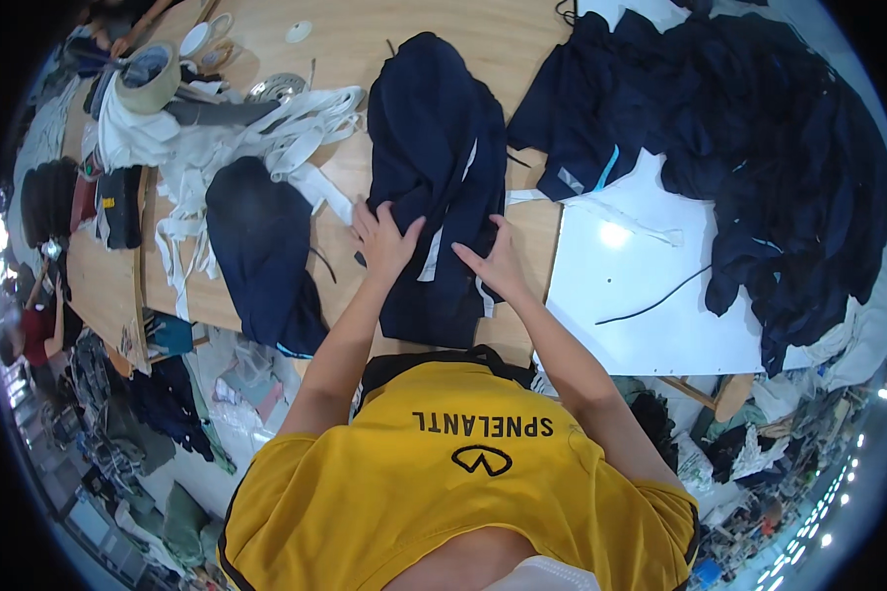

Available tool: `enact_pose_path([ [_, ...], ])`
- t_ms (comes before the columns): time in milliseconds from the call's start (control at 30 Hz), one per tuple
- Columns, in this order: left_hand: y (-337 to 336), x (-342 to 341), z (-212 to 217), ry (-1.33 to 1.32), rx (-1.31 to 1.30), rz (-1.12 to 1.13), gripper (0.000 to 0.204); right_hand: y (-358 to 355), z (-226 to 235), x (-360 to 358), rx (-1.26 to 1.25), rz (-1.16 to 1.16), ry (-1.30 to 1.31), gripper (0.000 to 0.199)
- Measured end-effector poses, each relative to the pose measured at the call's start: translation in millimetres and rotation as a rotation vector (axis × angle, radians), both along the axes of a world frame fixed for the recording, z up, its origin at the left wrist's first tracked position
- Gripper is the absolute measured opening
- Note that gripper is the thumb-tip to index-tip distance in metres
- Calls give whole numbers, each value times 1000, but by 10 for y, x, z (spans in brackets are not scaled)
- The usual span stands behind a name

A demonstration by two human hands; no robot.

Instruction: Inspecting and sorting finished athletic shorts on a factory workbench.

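A long navy garment [434,128] with white stripes lies bunched lengthwise on the wooden table in front of me. My left hand [388,242] rests on its left side, fingers spread and thumb apart. Across from it, my right hand [497,262] touches the right edge, with thumb and index finger apart; its other fingers are partly hidden. Between the hands a white strip [431,258] shows on the navy cloth. Left of the garment lies another folded navy piece [258,241] with a light blue edge.
White tapes [301,133] lie tangled at the far left beside a tape roll [148,79]. A white board [621,286] is on the right, with a dark cord [655,300] across it. Navy garments [749,128] pile up behind and beside the board. Other people are at the far left.
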State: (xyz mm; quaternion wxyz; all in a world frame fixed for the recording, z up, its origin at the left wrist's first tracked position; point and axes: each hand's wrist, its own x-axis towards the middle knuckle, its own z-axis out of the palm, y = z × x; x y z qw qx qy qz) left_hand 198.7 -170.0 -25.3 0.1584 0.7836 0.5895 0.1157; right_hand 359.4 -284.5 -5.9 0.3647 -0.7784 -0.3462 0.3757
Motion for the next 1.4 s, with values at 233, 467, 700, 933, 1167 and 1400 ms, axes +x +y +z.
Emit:
enact_pose_path([
  [233,535,310,616,-542,-286,-320,16,653,392,98,-49,-64,-276,47],
  [467,646,322,1802,-1428,-1027,10,39,728,1374,207,211,-40,-521,25],
  [700,95,-110,1125,-1535,-1525,485,36,198,916,118,270,56,478,27],
  [933,-701,-560,210,-356,-573,163,89,-429,312,-370,-95,150,-253,79],
  [1167,-808,-507,-120,-611,-440,23,75,-520,82,-268,-121,329,-304,84],
  [1400,-743,-533,312,-308,-246,78,84,-198,82,286,-121,163,25,70],
])
